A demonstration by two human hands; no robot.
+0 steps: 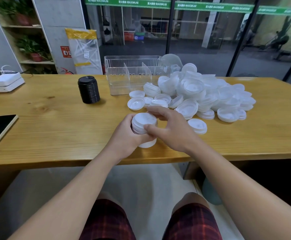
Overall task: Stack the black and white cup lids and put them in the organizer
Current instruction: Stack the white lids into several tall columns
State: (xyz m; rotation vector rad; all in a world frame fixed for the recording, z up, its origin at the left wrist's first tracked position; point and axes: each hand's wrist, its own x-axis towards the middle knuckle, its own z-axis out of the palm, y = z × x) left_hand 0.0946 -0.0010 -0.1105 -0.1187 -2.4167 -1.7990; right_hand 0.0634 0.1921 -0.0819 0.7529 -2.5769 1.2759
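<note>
A finished black lid stack (89, 90) stands left on the tabletop (54, 122). Near the front edge, the left hand (125, 135) wraps the white lid stack (144, 125); the right hand (167, 129) pinches its top. Light, slippery plastic probably topples easily, so gripping the sides seems safest.

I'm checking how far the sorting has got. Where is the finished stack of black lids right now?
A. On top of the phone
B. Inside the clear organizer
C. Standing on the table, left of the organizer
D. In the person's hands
C: the stack of black lids stands upright on the wooden table, left of the clear organizer, whose compartments look empty.
</note>
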